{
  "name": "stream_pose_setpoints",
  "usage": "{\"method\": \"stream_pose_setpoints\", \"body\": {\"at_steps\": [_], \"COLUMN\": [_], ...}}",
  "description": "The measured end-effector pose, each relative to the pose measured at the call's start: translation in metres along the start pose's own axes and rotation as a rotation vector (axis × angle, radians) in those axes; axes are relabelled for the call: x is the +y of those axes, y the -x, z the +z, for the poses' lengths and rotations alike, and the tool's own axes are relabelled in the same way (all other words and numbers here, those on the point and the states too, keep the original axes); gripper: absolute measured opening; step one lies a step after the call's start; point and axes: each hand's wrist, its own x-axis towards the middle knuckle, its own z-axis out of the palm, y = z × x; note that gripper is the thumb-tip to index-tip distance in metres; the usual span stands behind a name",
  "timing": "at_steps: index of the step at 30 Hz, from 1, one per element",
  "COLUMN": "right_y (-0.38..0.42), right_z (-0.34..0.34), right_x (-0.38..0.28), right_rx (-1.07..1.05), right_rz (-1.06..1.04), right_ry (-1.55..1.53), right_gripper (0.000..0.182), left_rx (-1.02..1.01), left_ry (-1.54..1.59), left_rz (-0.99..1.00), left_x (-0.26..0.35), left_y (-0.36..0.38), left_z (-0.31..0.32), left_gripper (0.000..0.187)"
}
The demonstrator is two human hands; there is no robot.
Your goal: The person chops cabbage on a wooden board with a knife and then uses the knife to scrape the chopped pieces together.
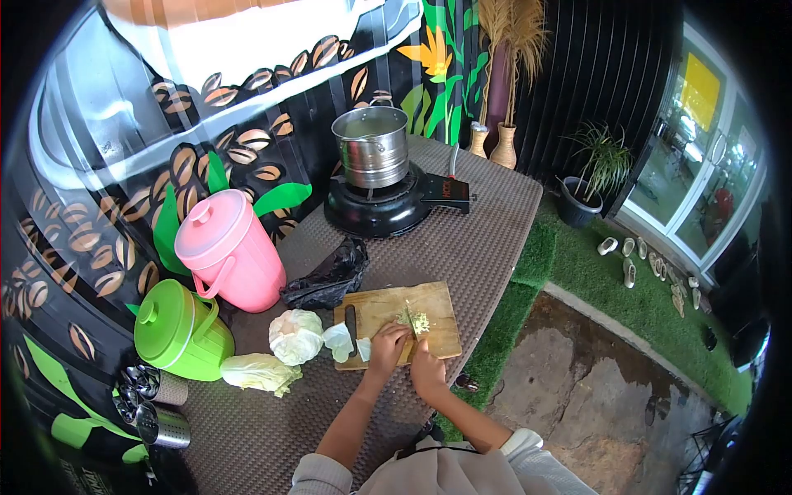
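Observation:
On the wooden cutting board (pixel 381 304) lies a small heap of finely chopped pale yellow-green pieces (pixel 421 322). My right hand (pixel 427 371) is closed around a knife, whose thin blade (pixel 410 314) points away from me beside the heap. Just left of the blade, my left hand (pixel 389 341) has its fingers bent and pressed together on the board. Whatever may be under those fingers is hidden. Pieces of white, translucent material (pixel 338 340) lie by the board's dark handle slot, left of my left hand.
A round pale cabbage (pixel 295 337) and an elongated one (pixel 261 374) sit left of the board. Behind are a black plastic bag (pixel 328 276), pink jug (pixel 231 252), green container (pixel 186 334) and a steel pot (pixel 371 153) on a black stove (pixel 379 210). The table edge runs close on the right.

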Motion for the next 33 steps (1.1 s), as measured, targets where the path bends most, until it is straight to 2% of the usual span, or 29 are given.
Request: {"method": "stream_pose_setpoints", "body": {"at_steps": [5,7,8,10,11,13,17,19,20,22,23,25,26,28,32,33], "right_y": [-0.01,-0.005,-0.003,0.005,0.003,-0.001,-0.008,-0.002,0.0,0.002,0.001,-0.003,-0.005,-0.015,-0.003,0.004], "right_z": [-0.017,-0.029,-0.026,-0.011,-0.004,0.006,-0.015,-0.016,-0.014,-0.01,-0.011,-0.014,-0.016,-0.02,-0.007,-0.004], "right_x": [0.013,0.009,0.005,-0.001,0.001,0.001,0.01,0.011,0.008,-0.001,0.0,-0.003,-0.002,0.008,0.009,0.002], "right_rx": [0.036,0.004,0.006,-0.011,-0.011,0.134,0.078,0.059,0.059,-0.096,-0.097,-0.001,-0.005,-0.005,0.068,0.047], "right_rz": [-0.136,-0.188,-0.189,-0.032,-0.031,-0.1,-0.154,-0.281,-0.283,0.015,0.014,-0.031,-0.028,-0.221,-0.257,-0.158], "right_ry": [-0.069,0.015,0.016,0.023,0.025,0.082,0.002,0.111,0.114,0.024,0.025,0.038,0.034,0.093,0.145,0.14], "right_gripper": [0.026,0.027,0.027,0.031,0.031,0.027,0.026,0.044,0.044,0.047,0.047,0.034,0.034,0.032,0.027,0.028], "left_rx": [0.016,0.024,0.003,-0.017,-0.013,-0.013,-0.002,0.024,0.004,-0.016,-0.019,-0.027,-0.006,0.022,0.002,-0.015], "left_ry": [0.021,0.012,0.022,0.034,0.041,0.044,0.044,0.034,0.022,0.012,0.004,-0.008,0.011,0.032,-0.02,-0.035], "left_rz": [0.006,-0.004,-0.013,-0.021,-0.039,-0.062,-0.058,-0.05,-0.051,-0.053,-0.049,-0.051,-0.07,-0.085,-0.036,-0.021], "left_x": [-0.005,-0.002,-0.001,0.002,0.003,0.002,0.002,0.002,0.002,0.003,0.002,0.002,0.003,0.001,-0.002,-0.003], "left_y": [0.001,-0.001,0.0,-0.001,-0.001,0.001,0.001,0.0,0.0,0.0,0.0,0.001,0.001,0.0,0.0,0.0], "left_z": [0.006,0.003,0.0,-0.002,-0.001,-0.001,0.001,0.0,-0.001,-0.001,-0.001,-0.002,0.0,0.004,0.0,0.0], "left_gripper": [0.013,0.014,0.014,0.014,0.014,0.014,0.014,0.015,0.014,0.014,0.014,0.014,0.013,0.012,0.013,0.013]}}
